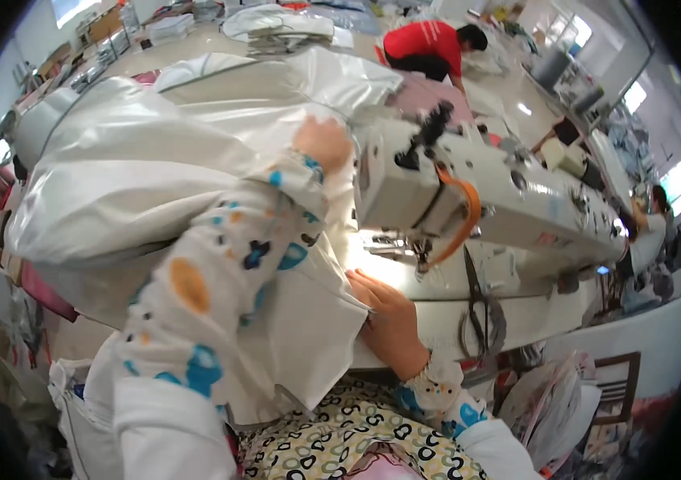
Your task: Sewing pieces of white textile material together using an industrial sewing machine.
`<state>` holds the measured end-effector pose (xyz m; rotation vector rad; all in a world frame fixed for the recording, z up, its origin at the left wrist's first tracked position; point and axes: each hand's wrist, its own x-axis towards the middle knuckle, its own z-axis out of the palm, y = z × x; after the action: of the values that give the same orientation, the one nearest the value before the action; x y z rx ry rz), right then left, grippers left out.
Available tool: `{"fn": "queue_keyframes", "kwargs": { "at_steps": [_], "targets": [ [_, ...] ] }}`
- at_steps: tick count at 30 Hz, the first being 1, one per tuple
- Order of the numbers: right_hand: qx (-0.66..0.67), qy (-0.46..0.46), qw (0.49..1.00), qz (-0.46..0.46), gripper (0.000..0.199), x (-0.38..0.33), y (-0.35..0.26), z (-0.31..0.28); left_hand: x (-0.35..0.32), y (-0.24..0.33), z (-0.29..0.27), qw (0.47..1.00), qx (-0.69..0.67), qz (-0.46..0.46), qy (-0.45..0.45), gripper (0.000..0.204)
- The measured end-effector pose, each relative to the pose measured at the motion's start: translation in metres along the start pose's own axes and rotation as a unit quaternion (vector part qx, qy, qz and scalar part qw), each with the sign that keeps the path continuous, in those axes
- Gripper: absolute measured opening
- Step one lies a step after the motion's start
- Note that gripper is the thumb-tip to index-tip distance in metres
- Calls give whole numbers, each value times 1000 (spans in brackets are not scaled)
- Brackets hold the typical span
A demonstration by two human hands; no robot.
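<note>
Spreading from seven o'clock round to twelve, the glossy white fabric lay in loose folds, bulkiest toward ten. The left hand, near twelve, rested upon it, with cloth beneath the palm and running off toward nine; its fingers were blurred, so whether they pinched the cloth or lay flat could not be told. The right hand, at five, had its fingers extended and close together beside the fabric's edge; a corner of the cloth touched it from the nine o'clock side. The thumb was partly hidden, and whether it pinched that corner could not be told.

Both wrists wore patterned sleeve covers, white with blue and orange motifs. Between the two hands, toward three, stood a white industrial sewing machine, its presser foot brightly lit and an orange curved strip on its head. Dark-bladed scissors lay at four on the pale machine table. Small printing on the machine's arm was too blurred to read.

At six showed a ring-patterned apron; between four and five, clear plastic bags. A co-worker in a red shirt, marked with pale lettering, bent down at one; another person in white was at three.
</note>
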<state>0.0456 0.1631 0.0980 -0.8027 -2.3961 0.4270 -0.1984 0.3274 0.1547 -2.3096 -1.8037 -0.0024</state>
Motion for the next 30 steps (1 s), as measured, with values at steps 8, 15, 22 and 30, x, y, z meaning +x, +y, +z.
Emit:
{"fn": "queue_keyframes", "kwargs": {
  "at_steps": [8,15,22,30],
  "targets": [
    [-20,-31,997,62,50,6,-43,-28,15,-3,1,957,-142,126,221,14],
    [-16,38,998,55,37,-11,-27,-55,11,-30,-1,963,-204,145,97,18],
    [-137,107,966,193,29,-68,19,-126,-60,-33,-11,834,-546,-71,-26,18],
    [-310,21,896,319,39,-101,42,-124,-71,-18,22,745,-657,-104,56,15]
  ]
}}
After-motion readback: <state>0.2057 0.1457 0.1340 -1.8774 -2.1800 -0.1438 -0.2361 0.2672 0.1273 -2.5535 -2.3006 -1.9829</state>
